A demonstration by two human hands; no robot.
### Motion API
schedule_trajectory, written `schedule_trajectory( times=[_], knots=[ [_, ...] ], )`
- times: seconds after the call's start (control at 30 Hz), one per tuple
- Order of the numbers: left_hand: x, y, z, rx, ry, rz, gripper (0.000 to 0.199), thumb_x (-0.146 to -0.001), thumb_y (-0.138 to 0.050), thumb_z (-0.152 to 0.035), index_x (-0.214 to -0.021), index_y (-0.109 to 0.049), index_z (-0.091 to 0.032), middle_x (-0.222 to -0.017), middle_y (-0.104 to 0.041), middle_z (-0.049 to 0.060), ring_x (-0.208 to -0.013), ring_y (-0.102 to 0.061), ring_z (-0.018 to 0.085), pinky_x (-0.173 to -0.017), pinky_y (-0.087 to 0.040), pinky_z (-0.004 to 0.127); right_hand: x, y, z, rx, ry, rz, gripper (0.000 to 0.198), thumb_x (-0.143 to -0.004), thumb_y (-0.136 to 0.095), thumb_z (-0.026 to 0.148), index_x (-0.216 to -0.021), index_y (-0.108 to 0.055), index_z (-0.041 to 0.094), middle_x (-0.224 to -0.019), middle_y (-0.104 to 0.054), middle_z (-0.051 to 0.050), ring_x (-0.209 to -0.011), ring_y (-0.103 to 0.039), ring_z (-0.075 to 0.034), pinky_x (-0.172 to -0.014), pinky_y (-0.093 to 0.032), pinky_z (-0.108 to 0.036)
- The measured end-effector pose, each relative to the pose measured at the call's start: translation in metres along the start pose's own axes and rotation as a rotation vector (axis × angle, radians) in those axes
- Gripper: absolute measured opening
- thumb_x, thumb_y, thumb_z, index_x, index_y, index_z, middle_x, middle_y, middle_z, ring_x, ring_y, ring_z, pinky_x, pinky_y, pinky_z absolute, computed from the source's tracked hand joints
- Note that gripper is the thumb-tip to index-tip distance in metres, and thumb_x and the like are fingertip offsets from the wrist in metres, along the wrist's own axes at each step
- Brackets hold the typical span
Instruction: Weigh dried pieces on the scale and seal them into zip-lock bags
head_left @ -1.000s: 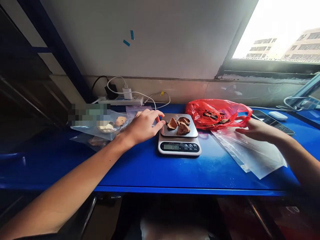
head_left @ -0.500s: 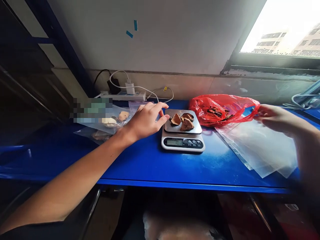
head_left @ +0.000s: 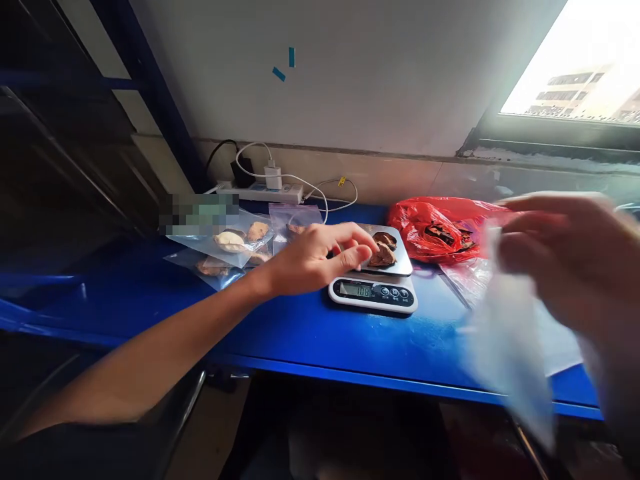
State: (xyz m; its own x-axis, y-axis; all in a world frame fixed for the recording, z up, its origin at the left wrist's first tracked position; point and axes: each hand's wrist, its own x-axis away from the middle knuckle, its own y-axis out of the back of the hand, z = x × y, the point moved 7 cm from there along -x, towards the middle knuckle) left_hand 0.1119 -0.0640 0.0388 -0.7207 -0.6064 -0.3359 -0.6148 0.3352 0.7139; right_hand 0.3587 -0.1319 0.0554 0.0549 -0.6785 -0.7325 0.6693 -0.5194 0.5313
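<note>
My left hand [head_left: 320, 260] reaches over a kitchen scale [head_left: 373, 297], its thumb and fingers a little apart beside dried, brown, curled pieces [head_left: 385, 255] on the metal plate. Some of what lies on the plate is hidden behind the fingers. The scale's display appears to read 108. On the right, my right hand [head_left: 560, 253] is smeared by motion, with a clear plastic bag [head_left: 510, 340] hanging from its fingers. Beyond it, an open red plastic bag [head_left: 420, 227] holds dark dried bits.
Clear bags with pale and brown pieces [head_left: 233, 241] lie left of the scale. More flat clear bags [head_left: 560, 340] lie at the right. A power strip [head_left: 277, 193] with a charger and white cable [head_left: 320, 190] runs along the wall. The blue table's front edge [head_left: 350, 383] is near.
My left hand has moved right, over the plate. The right hand has let go of the red bag and lifted a clear bag toward me. The view has shifted slightly.
</note>
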Motion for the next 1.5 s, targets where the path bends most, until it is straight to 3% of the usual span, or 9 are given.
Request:
schedule_trajectory(
  times=[0.1,0.2,0.37,0.57,0.77,1.07,1.37,1.43,1.5],
  knots=[
    [0.005,-0.024,-0.011,0.074,-0.053,0.18,0.031,-0.097,-0.042,-0.037,-0.094,-0.063,-0.015,-0.075,-0.063,0.002,-0.066,-0.058,0.013,-0.06,-0.045,0.024,0.002,-0.078,0.06,-0.198,0.212,0.178,0.024,-0.09,-0.049,0.011,-0.108,-0.059,0.022,-0.084,-0.066,-0.003,-0.073,-0.063,-0.012,-0.063,-0.053,-0.025],
    [0.009,-0.042,-0.016,-0.096,-0.155,0.189,0.027,-0.094,-0.045,-0.028,-0.074,-0.058,-0.015,-0.072,-0.062,0.003,-0.065,-0.057,0.014,-0.061,-0.043,0.025,0.012,-0.101,0.076,-0.239,0.28,0.118,0.02,-0.089,-0.048,0.007,-0.101,-0.059,0.019,-0.081,-0.065,-0.003,-0.07,-0.062,-0.011,-0.062,-0.051,-0.024],
    [0.012,-0.058,-0.015,-0.259,-0.204,0.181,0.026,-0.095,-0.045,-0.025,-0.075,-0.059,-0.016,-0.068,-0.063,0.003,-0.06,-0.059,0.014,-0.056,-0.04,0.026,0.022,-0.098,0.063,-0.231,0.184,0.216,0.004,-0.085,-0.058,0.013,-0.085,-0.059,0.017,-0.07,-0.062,0.001,-0.058,-0.054,-0.008,-0.054,-0.046,-0.02],
    [0.011,-0.056,-0.006,-0.345,-0.19,0.164,0.026,-0.094,-0.05,-0.027,-0.075,-0.065,-0.017,-0.067,-0.067,0.003,-0.061,-0.063,0.015,-0.054,-0.039,0.026,0.018,-0.111,0.058,-0.23,0.114,0.378,0.01,-0.086,-0.056,0.016,-0.076,-0.054,0.017,-0.064,-0.062,0.001,-0.054,-0.054,-0.008,-0.05,-0.044,-0.018],
    [0.011,-0.052,-0.009,-0.476,-0.226,0.09,0.026,-0.095,-0.049,-0.03,-0.079,-0.065,-0.017,-0.071,-0.068,0.003,-0.067,-0.065,0.017,-0.059,-0.042,0.027,0.017,-0.107,0.051,-0.123,0.097,0.372,0.014,-0.089,-0.057,0.025,-0.076,-0.055,0.019,-0.062,-0.062,0.001,-0.053,-0.054,-0.009,-0.049,-0.042,-0.02],
    [0.009,-0.049,-0.009,-0.203,-0.127,0.159,0.031,-0.096,-0.047,-0.03,-0.071,-0.058,-0.016,-0.062,-0.058,-0.001,-0.056,-0.053,0.011,-0.053,-0.036,0.024,0.018,-0.102,0.05,-0.225,0.108,0.334,0.005,-0.089,-0.052,0.016,-0.09,-0.049,0.02,-0.074,-0.06,0.001,-0.062,-0.057,-0.009,-0.054,-0.047,-0.019],
    [0.024,-0.044,-0.042,-0.004,-0.294,0.434,0.025,-0.093,-0.037,-0.024,-0.088,-0.061,-0.018,-0.079,-0.067,0.004,-0.07,-0.06,0.017,-0.066,-0.046,0.028,0.048,-0.075,0.095,-0.002,0.698,0.032,0.016,-0.081,-0.053,0.01,-0.08,-0.048,0.026,-0.065,-0.056,-0.001,-0.055,-0.048,-0.014,-0.051,-0.041,-0.029],
    [0.011,-0.018,-0.018,-0.006,-0.172,0.254,0.032,-0.092,-0.035,-0.026,-0.096,-0.066,-0.02,-0.079,-0.069,0.003,-0.07,-0.062,0.016,-0.067,-0.047,0.027,0.047,-0.078,0.094,-0.004,0.695,0.033,0.016,-0.082,-0.049,0.009,-0.08,-0.047,0.025,-0.064,-0.055,-0.001,-0.055,-0.047,-0.013,-0.05,-0.039,-0.029],
    [-0.001,0.021,0.02,-0.149,0.068,-0.166,0.034,-0.093,-0.035,-0.03,-0.095,-0.068,-0.02,-0.072,-0.068,0.002,-0.065,-0.061,0.016,-0.063,-0.045,0.028,0.046,-0.084,0.094,-0.008,0.695,0.088,0.017,-0.082,-0.047,0.007,-0.08,-0.046,0.024,-0.064,-0.054,-0.001,-0.054,-0.046,-0.013,-0.05,-0.037,-0.028]
  ],
)
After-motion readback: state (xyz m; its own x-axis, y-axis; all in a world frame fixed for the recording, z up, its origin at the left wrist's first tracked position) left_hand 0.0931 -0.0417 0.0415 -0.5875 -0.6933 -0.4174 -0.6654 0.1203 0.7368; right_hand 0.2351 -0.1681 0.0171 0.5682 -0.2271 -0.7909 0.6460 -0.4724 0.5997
